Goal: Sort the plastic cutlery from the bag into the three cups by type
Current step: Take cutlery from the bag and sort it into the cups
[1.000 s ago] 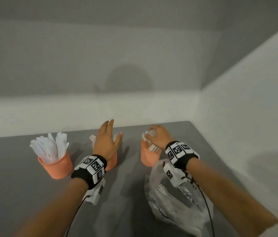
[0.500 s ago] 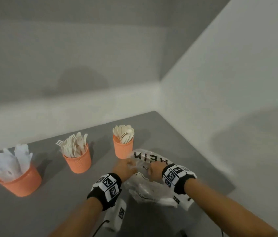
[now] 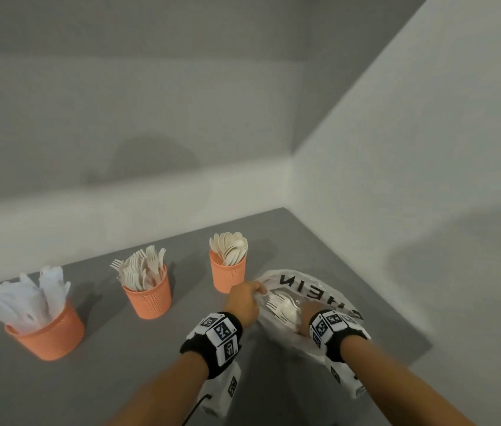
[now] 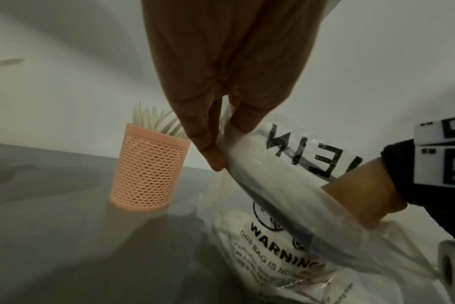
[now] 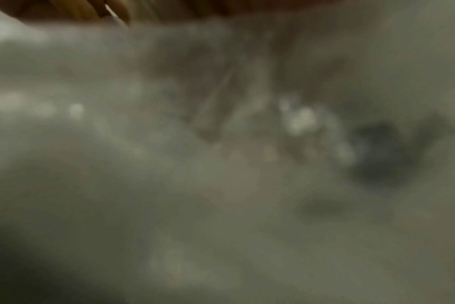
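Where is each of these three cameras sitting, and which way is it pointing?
Head: worn on the head, looking down at three orange cups, the plastic bag, both forearms.
Left wrist: looks along the left hand pinching the bag's edge; the right wrist shows too.
Right wrist: inside the bag, blurred; only fingertips show.
Head and left wrist share the bag and the spoon cup.

right hand [image 3: 303,315] hidden inside bag [image 3: 310,287]

Three cups [image 3: 146,295] in a row, bag [image 3: 310,298] just right.
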### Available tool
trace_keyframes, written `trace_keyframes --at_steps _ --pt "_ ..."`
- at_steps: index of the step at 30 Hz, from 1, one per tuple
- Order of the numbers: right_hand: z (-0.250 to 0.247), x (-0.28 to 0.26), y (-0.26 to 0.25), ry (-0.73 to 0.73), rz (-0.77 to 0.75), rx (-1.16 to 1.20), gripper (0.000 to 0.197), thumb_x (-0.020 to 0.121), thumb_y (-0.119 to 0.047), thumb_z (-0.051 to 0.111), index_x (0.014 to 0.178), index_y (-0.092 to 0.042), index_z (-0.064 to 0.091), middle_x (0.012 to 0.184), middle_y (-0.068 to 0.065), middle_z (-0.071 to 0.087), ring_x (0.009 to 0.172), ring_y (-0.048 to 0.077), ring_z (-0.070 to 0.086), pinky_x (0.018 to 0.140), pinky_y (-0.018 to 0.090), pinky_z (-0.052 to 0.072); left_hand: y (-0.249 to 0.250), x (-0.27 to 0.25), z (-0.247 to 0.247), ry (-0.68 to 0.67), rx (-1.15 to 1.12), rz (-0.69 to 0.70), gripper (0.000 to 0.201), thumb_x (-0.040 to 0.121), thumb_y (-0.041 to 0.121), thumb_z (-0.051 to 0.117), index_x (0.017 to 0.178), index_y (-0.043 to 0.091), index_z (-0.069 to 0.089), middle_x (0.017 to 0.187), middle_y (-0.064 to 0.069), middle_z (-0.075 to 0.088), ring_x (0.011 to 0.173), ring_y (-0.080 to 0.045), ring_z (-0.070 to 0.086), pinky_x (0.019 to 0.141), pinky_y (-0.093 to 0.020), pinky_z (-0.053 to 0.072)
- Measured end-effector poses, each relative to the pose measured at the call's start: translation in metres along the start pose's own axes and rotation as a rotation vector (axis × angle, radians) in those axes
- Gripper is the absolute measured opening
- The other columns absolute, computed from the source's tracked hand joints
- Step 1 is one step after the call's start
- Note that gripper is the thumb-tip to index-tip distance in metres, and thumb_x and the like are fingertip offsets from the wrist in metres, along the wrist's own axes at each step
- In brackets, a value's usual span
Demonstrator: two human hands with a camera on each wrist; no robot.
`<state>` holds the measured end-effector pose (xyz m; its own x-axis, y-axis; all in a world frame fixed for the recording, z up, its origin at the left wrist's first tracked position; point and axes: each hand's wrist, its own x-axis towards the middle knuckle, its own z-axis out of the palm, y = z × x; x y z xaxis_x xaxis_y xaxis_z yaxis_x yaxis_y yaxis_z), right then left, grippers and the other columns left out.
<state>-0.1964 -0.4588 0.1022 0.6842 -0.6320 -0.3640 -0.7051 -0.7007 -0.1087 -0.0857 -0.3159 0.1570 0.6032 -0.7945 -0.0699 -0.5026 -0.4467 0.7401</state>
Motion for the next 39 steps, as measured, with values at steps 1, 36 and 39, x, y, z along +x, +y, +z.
trace_keyframes --at_steps 1,36,39 --pt "-0.003 -0.004 -0.002 0.000 -0.015 -0.001 0.046 0.082 -0.051 0.054 0.120 -0.025 0.052 0.115 0.000 0.064 0.100 0.023 0.061 0.087 0.035 0.049 0.001 0.001 0.002 -0.014 0.006 -0.005 0.042 0.084 -0.011 0.038 0.114 0.007 0.062 0.126 -0.012 0.058 0.117 -0.026 0.053 0.095 -0.022 0.038" --pt "-0.005 0.012 -0.007 -0.101 -0.103 -0.015 0.036 0.093 -0.029 0.049 0.128 -0.020 0.048 0.129 0.004 0.056 0.118 0.023 0.053 0.103 0.034 0.040 -0.001 0.044 -0.004 -0.123 0.115 -0.061 0.029 0.088 0.009 0.051 0.116 0.009 0.058 0.124 -0.010 0.058 0.115 -0.024 0.054 0.088 -0.023 0.040" --pt "-0.012 0.002 -0.008 -0.099 -0.095 -0.059 0.033 0.096 -0.026 0.044 0.126 -0.013 0.052 0.128 0.008 0.058 0.118 0.024 0.055 0.101 0.032 0.041 -0.004 0.042 -0.005 -0.135 0.101 -0.068 0.029 0.087 0.008 0.051 0.115 0.008 0.059 0.123 -0.011 0.059 0.113 -0.024 0.055 0.085 -0.022 0.040"
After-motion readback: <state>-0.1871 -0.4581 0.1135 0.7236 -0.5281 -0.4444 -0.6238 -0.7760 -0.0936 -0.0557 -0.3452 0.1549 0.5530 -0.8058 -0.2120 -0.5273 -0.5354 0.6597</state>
